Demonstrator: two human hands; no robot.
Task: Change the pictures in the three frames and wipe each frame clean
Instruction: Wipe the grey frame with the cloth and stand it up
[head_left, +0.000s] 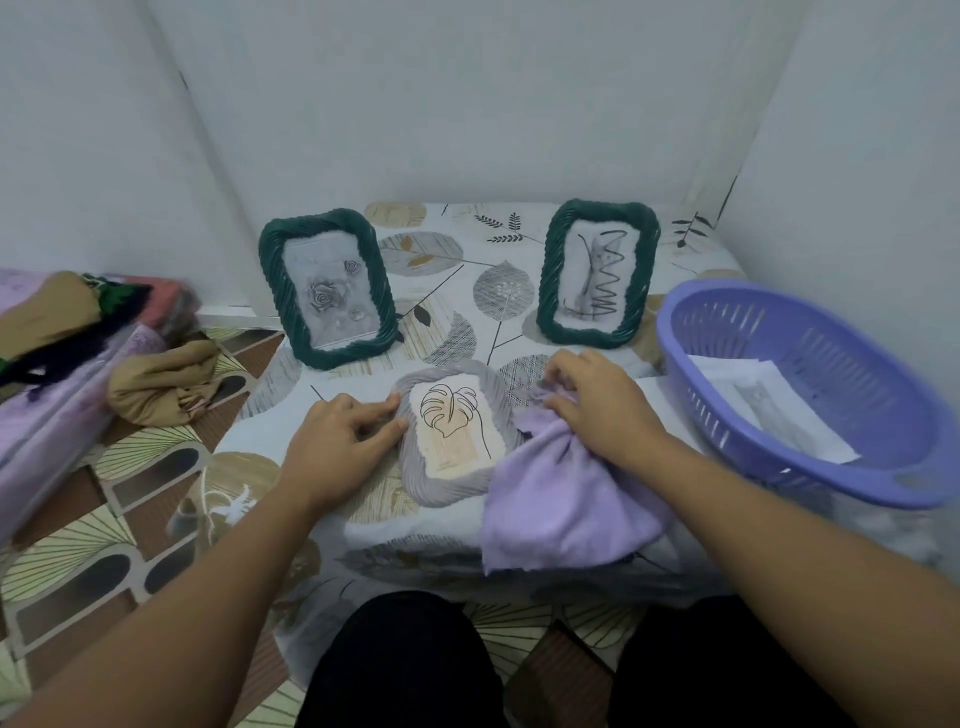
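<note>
Head view, looking down at a low table (291, 441) covered in a leaf-print cloth. A grey frame (447, 488) with a leaf drawing lies flat near the front edge. The left hand (337, 441) rests beside it, fingers fairly straight, fingertips touching the frame's left rim, holding nothing. The right hand (597, 405) bunches a lilac cloth (561, 499) in curled fingers at the frame's right edge. Behind stand two green frames: one with roses (330, 291), one with a zigzag sketch (597, 273). A purple basket (810, 395) holding papers sits to the right.
</note>
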